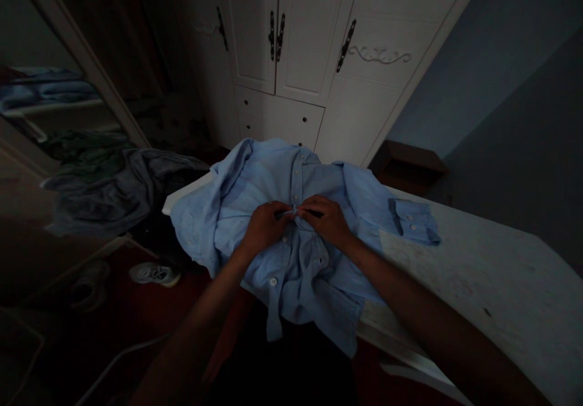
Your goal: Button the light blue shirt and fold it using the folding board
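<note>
We find ourselves in what looks like a home bedroom: we see a tall white wardrobe (300, 35) with ornate dark handles (347, 46) and drawers (280, 111), heaped clothes (113, 190), and a sneaker (155, 273) on a red floor (132, 315).

Our left hand (265, 227) and right hand (327, 219) pinch close together, left forearm (216, 302) toward seven o'clock, right forearm (410, 296) toward four.

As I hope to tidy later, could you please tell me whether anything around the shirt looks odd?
A small dark mark stands out on the pale work surface, right of the blue shirt; stain or damage, I cannot tell. Left of the shirt, gray clothing lies in an untidy, crumpled heap.
</note>
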### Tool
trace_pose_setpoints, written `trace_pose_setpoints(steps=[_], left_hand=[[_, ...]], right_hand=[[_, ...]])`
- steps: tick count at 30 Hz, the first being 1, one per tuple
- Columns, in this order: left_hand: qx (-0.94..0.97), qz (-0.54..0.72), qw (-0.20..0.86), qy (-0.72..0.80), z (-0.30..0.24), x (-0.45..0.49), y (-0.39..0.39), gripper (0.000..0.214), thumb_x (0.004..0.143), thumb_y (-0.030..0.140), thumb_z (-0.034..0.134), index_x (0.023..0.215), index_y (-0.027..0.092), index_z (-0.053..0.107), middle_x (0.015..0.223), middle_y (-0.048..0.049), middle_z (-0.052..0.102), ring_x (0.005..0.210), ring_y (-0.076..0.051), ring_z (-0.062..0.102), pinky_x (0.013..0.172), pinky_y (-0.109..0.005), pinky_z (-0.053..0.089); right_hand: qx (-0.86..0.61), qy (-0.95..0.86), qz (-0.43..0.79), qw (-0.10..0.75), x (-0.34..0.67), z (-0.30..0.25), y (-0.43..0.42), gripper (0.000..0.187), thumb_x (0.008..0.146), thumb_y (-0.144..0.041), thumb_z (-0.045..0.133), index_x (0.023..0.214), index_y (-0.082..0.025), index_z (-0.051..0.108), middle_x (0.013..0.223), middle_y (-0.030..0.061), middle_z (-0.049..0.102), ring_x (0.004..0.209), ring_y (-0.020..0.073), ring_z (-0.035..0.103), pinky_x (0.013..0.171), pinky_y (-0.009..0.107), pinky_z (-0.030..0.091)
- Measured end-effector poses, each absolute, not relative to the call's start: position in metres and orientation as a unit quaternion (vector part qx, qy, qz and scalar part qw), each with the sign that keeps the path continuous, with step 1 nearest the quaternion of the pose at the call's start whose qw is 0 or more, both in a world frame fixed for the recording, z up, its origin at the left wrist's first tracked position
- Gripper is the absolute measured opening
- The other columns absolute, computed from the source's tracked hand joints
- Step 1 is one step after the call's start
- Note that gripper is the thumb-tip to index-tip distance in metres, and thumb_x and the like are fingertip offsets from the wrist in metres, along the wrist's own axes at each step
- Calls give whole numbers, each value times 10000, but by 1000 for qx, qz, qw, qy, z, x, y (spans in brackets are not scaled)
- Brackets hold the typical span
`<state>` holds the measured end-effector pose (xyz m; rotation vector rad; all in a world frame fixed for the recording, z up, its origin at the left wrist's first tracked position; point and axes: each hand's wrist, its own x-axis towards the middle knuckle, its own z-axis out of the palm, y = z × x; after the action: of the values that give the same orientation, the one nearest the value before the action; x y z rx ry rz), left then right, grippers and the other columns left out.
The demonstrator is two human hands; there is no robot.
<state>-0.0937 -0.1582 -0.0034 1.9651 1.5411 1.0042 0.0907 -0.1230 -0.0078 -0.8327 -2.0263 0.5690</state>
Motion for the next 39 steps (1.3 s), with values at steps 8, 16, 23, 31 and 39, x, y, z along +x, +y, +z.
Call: trace_pose_setpoints(steps=[8,16,23,31,39], left_hand=[[695,382,260,551,-1,-93,-160,234,817,384,614,864,186,729,859,-38,751,810,-200,679,770,-309,520],[672,417,300,533,2,-96,-161,157,779,302,643,816,177,731,833,-34,755,808,-203,690,772,-305,533],[668,416,292,544,4,-96,-162,156,780,280,628,817,173,734,819,-25,754,777,-195,685,781,-306,538],[677,412,286,539,2,-97,-162,157,793,267,597,806,187,731,824,-23,756,785,-197,687,795,-318,539],[673,418,262,551,1,-93,-164,144,803,242,594,813,182,724,850,-34,757,806,-199,693,825,-323,531]], right_hand=[[-327,-806,232,435,90,-9,-124,126,860,-291,662,859,-229,772,845,47,684,773,165,647,700,301,520],[-318,-802,246,442,89,-8,-125,127,869,-301,663,852,-218,758,841,41,678,785,160,647,713,290,515],[-303,-835,175,424,87,-10,-127,217,889,-417,651,960,-233,742,939,62,690,907,195,648,830,350,528],[-297,-893,21,338,88,-6,-129,147,926,-272,597,976,-217,724,968,89,690,918,226,617,825,373,484],[-329,-898,-65,284,84,-6,-133,150,915,-196,555,950,-177,700,960,115,686,904,246,601,812,384,456]])
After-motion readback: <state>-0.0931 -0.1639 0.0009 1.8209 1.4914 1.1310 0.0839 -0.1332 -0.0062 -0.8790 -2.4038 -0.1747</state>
